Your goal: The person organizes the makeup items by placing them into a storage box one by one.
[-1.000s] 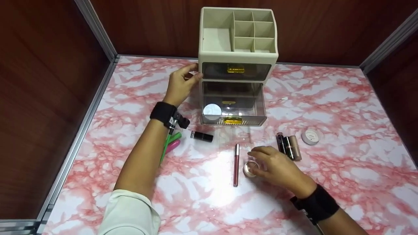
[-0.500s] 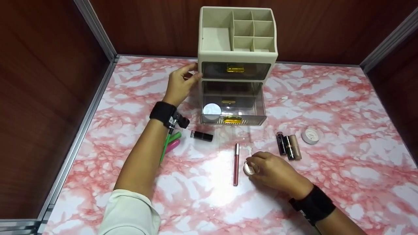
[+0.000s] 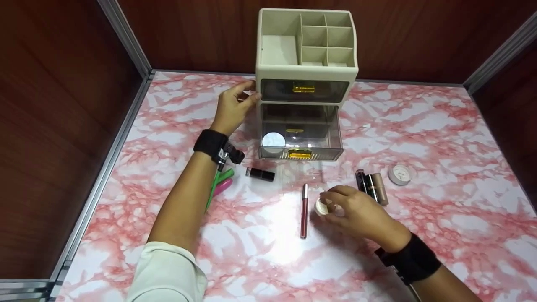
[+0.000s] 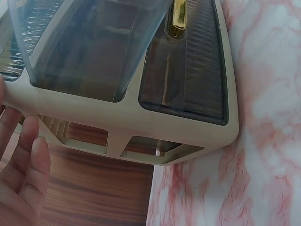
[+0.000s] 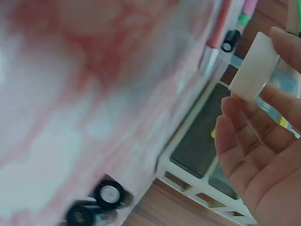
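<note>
My right hand (image 3: 358, 212) pinches a small round cosmetic jar (image 3: 321, 207) between thumb and fingers, to the right of a red lip gloss tube (image 3: 304, 214). In the right wrist view the jar (image 5: 255, 67) is tipped on edge between the fingertips. With thumb and fingers, my left hand (image 3: 232, 107) grips the left side of a cream makeup organizer (image 3: 306, 73). The organizer's lower clear drawer (image 3: 335, 154) is pulled out, with a white round disc (image 3: 273, 141) inside. Its upper drawer (image 3: 323, 91) is closed.
Black and beige cosmetic tubes (image 3: 379, 188) lie beside a white round jar (image 3: 400, 174) on the right. A black lipstick (image 3: 260, 174) is in front of the drawer. Green (image 3: 225, 175) and pink tubes (image 3: 222, 187) lie by my left forearm. Dark wooden panels surround the marbled table.
My right hand has closed on the small jar and tipped it, and the jar now sits slightly farther up the view. The left hand keeps its place on the organizer.
</note>
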The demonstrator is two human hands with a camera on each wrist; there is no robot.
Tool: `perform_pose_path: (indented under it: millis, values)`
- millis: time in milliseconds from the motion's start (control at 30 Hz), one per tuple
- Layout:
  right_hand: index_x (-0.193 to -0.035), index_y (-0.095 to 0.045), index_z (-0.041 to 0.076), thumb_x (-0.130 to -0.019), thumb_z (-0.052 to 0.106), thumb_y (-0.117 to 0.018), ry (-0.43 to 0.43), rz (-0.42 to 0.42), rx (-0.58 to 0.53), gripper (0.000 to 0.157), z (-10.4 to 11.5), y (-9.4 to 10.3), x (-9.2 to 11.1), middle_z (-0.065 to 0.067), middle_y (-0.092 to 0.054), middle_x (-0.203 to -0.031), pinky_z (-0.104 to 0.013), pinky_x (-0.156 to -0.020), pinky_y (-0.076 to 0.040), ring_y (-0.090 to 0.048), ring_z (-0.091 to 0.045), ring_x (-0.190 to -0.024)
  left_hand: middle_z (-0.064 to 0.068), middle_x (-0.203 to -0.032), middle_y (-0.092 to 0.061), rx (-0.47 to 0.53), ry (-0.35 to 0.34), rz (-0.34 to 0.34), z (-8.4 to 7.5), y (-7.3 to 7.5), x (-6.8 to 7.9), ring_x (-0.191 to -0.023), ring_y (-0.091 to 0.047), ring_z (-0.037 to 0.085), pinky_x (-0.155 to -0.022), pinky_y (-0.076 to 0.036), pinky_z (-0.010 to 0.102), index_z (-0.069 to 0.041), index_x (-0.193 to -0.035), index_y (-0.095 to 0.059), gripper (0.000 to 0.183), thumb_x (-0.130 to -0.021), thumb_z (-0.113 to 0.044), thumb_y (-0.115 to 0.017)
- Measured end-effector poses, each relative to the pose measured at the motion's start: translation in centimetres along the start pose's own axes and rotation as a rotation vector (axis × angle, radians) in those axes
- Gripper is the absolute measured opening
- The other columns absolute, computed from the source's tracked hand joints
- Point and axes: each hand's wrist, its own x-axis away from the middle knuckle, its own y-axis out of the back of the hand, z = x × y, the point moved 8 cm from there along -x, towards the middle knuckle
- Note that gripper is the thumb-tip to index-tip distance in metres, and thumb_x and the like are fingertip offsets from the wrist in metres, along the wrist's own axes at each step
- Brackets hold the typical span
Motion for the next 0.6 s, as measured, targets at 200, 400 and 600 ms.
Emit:
perform_pose_path:
  millis: [200,400,600]
  values:
    - [-0.106,-0.062,0.011,-0.07,0.032,-0.073,0.004,-0.052,0.013,0.043,0.4,1.8,-0.8,-0.001,-0.058,-0.103,-0.032,-0.076,-0.048,-0.055,-0.015,-0.092,0.005,-0.099,-0.062,0.013,-0.007,0.006,1.3,-0.2,-0.7,-0.077,-0.058,0.018,-0.066,-0.049,0.026,-0.004,-0.113,-0.061,0.035,-0.08,-0.014,-0.067]
    - [-0.107,-0.063,0.016,-0.072,0.042,-0.07,-0.027,-0.084,0.059,0.044,0.4,3.4,-1.6,0.004,-0.058,-0.104,-0.038,-0.077,-0.044,-0.054,-0.013,-0.094,0.002,-0.099,-0.062,0.023,-0.006,0.008,3.2,-0.4,-1.4,-0.076,-0.058,0.018,-0.065,-0.049,0.027,-0.011,-0.111,-0.063,0.036,-0.078,-0.023,-0.069]
    - [-0.105,-0.063,0.011,-0.074,0.036,-0.07,0.028,-0.123,0.023,0.04,0.8,5.0,-2.6,0.003,-0.057,-0.099,-0.03,-0.073,-0.048,-0.054,-0.011,-0.088,0.0,-0.098,-0.062,0.021,-0.009,-0.012,3.4,-0.3,-1.3,-0.077,-0.059,0.023,-0.064,-0.049,0.027,-0.012,-0.112,-0.063,0.04,-0.076,-0.03,-0.069]
